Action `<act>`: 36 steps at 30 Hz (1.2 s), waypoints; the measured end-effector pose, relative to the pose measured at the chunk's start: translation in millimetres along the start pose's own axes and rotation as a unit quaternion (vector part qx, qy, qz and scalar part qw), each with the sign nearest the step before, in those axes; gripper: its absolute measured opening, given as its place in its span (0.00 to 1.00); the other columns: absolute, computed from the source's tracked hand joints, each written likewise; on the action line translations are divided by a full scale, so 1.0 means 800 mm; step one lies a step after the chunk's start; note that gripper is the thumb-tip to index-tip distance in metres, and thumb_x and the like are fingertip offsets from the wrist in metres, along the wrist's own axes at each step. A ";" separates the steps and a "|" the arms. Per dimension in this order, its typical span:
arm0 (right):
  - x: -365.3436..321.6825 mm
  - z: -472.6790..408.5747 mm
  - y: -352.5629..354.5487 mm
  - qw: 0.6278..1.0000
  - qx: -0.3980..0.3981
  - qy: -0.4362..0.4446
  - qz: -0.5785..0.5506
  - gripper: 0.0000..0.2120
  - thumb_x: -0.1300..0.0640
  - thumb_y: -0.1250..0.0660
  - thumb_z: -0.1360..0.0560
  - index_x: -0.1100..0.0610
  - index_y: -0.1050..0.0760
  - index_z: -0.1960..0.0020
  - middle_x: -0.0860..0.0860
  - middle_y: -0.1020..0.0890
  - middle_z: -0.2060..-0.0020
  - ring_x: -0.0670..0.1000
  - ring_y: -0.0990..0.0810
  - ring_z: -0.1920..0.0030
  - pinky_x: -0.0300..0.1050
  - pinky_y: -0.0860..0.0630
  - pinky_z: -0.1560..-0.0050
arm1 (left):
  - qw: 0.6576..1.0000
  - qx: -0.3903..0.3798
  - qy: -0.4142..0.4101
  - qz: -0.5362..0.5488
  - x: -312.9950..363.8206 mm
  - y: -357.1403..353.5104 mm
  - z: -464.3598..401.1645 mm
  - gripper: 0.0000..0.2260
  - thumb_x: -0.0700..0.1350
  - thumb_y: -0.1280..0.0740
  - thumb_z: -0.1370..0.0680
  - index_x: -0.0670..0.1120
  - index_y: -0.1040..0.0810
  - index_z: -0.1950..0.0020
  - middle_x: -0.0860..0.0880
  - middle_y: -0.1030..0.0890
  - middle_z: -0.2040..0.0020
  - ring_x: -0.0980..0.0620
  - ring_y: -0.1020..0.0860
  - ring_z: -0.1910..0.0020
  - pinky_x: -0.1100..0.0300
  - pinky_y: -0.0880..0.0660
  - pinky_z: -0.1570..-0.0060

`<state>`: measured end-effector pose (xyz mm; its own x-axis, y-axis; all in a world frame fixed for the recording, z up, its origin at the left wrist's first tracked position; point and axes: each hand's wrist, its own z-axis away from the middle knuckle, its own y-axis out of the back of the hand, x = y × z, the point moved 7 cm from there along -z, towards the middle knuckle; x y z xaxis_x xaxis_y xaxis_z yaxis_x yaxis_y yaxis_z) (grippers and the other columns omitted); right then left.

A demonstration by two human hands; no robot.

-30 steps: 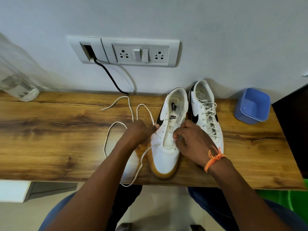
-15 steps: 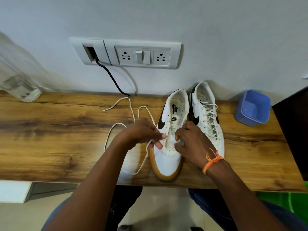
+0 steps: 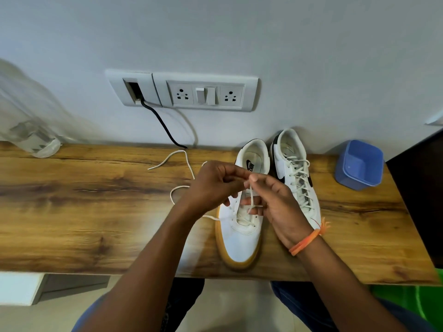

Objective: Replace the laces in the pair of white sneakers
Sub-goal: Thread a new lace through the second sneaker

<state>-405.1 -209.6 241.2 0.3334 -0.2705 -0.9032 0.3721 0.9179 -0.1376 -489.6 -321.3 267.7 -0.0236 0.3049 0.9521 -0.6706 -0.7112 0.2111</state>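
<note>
Wooden table set against a pale wall. Wall-mounted white socket and switch panel, with a black cable running from its left opening down behind the table. Blue plastic container at the table's far right. Clear bottle, blurred, far left. Dark panel at the right edge.

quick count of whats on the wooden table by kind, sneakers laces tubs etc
White sneakers: 2 (near one, laced one)
Loose white lace: 1
Blue plastic tub: 1
Clear bottle: 1, blurred at the left edge
Total: 5
</note>
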 end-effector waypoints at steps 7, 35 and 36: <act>0.002 -0.002 0.013 0.998 0.043 -0.037 -0.016 0.11 0.64 0.29 0.26 0.62 0.22 0.45 0.57 0.16 0.62 0.50 0.24 0.72 0.40 0.28 0.72 | 0.983 0.015 -0.004 -0.185 -0.002 0.006 -0.003 0.06 0.41 0.31 0.21 0.47 0.18 0.58 0.55 0.21 0.67 0.62 0.23 0.72 0.66 0.27 0.69; -0.016 -0.005 0.025 0.994 -0.059 0.002 0.088 0.13 0.56 0.38 0.19 0.61 0.21 0.56 0.54 0.19 0.64 0.51 0.19 0.58 0.41 0.24 0.52 | 0.919 0.159 0.145 -0.330 -0.055 0.072 -0.002 0.16 0.54 0.35 0.21 0.44 0.20 0.61 0.49 0.18 0.64 0.47 0.20 0.60 0.50 0.22 0.52; -0.016 -0.005 0.026 0.995 -0.058 0.001 0.080 0.12 0.55 0.38 0.19 0.60 0.21 0.57 0.53 0.20 0.66 0.52 0.20 0.60 0.45 0.25 0.52 | 0.917 0.165 0.129 -0.339 -0.051 0.071 -0.002 0.14 0.53 0.34 0.21 0.45 0.20 0.60 0.50 0.18 0.63 0.47 0.20 0.58 0.51 0.23 0.50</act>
<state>-405.4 -186.0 248.5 0.3783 -0.1180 -0.9181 0.2119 0.9765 -0.0382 -528.2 -373.0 240.5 0.1131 0.8574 0.5021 -0.3352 -0.4428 0.8316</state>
